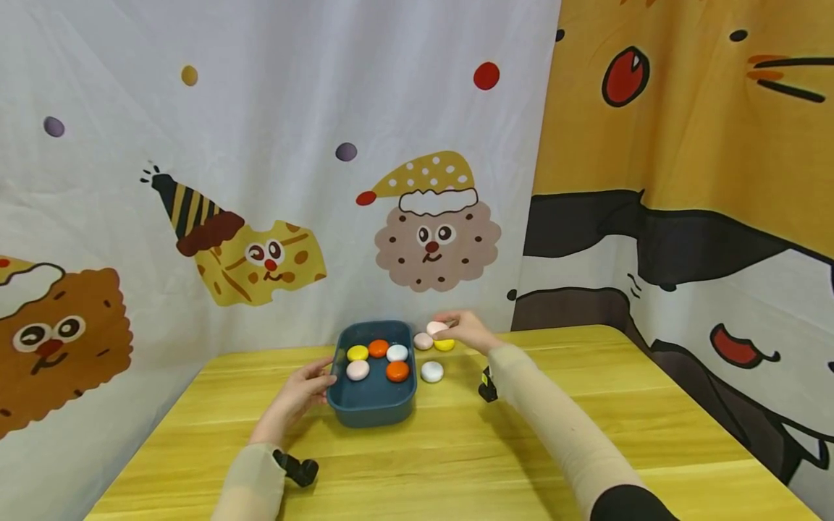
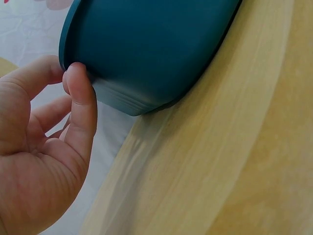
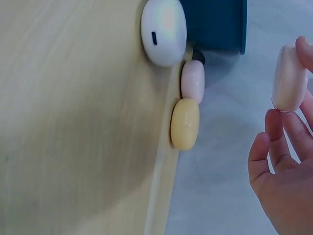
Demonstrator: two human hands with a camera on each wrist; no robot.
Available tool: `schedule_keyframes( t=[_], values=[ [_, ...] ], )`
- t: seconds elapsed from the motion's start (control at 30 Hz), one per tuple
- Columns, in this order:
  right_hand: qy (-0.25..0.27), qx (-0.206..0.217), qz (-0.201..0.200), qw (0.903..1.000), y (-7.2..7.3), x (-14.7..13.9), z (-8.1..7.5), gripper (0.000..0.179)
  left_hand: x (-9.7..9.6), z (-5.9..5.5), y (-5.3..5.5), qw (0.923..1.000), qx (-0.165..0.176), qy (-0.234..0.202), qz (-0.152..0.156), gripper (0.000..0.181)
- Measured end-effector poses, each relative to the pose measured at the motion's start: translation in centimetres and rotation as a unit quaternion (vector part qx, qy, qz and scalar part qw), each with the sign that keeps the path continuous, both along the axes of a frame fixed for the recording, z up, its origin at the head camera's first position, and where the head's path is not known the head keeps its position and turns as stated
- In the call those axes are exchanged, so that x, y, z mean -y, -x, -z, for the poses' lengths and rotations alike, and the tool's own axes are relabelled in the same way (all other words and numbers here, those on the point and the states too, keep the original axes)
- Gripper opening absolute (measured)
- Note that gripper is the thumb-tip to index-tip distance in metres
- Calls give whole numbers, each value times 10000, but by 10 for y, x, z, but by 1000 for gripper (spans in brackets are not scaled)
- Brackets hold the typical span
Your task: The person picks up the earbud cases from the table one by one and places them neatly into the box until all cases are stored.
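Presently I watch the left hand (image 1: 306, 387) at nine o'clock of the smooth, round-cornered blue bin (image 1: 371, 415), thumb and fingers pinching its rim. At two o'clock of the bin, the right hand (image 1: 470, 330) grasps a pink puck (image 3: 288, 81) by its fingertips, clear of the wood-grained table (image 1: 378, 477); I read the puck as glossy and pebble-rounded. Near it, a yellow puck (image 1: 445, 346) rests just beside a second pink puck (image 1: 423, 341). At three o'clock sits a shiny white puck (image 1: 432, 372), a dark slot (image 3: 154, 37) in its side. Five more pucks (image 1: 397, 371), equally rounded, lie inside the bin.
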State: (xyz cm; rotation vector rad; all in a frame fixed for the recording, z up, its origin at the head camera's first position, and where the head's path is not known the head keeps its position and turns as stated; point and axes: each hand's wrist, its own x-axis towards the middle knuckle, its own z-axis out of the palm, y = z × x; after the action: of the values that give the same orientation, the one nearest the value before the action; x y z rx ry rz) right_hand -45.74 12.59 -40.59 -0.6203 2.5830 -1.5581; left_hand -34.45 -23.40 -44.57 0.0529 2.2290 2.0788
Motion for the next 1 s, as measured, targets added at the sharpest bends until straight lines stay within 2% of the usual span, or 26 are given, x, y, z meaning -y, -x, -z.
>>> schedule_keyframes(
  t=[0.47, 0.8, 1.0],
  values=[
    [-69, -248, -337, 9991, 0, 23, -13, 40, 3, 1, 1, 9999, -46, -24, 150, 59],
    [-309, -146, -363, 9988, -4, 35, -27, 43, 3, 2, 2, 10000, 19, -44, 49, 57],
    [-416, -110, -492, 9979, -1, 45, -27, 45, 3, 2, 2, 10000, 1, -43, 85, 58]
  ],
)
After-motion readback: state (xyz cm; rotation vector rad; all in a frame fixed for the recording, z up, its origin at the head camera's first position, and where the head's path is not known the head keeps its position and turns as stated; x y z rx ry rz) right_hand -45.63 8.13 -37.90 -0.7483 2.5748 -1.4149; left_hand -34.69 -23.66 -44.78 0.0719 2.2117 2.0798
